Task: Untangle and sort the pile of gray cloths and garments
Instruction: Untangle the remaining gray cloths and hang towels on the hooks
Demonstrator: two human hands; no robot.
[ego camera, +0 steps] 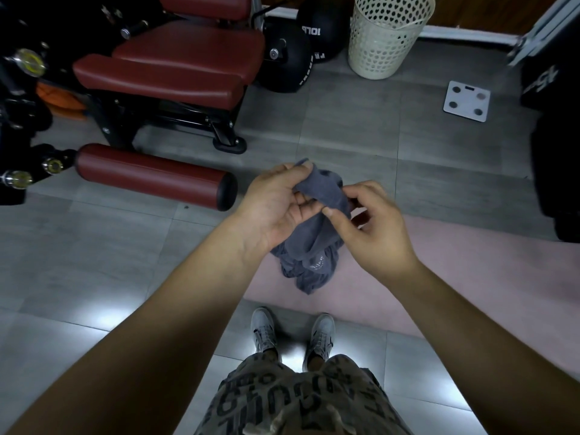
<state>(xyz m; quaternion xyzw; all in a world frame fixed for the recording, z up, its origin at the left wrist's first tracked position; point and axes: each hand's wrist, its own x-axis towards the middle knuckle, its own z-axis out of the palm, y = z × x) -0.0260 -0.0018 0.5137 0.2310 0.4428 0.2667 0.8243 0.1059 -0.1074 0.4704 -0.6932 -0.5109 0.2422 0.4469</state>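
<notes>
A bunched gray cloth (317,243) hangs in the air in front of me, above the floor. My left hand (273,208) grips its upper end, with the thumb and fingers pinching a corner near the top. My right hand (373,221) pinches the cloth's right side between thumb and forefinger. The lower part of the cloth dangles in twisted folds with a small white print on it. No other gray garments show in view.
A pink mat (439,277) lies on the gray tile floor below the cloth. A red padded gym bench (175,67) and roller (150,175) stand left. A cream perforated basket (386,36), black medicine balls (295,58) and a white scale (466,101) sit farther back.
</notes>
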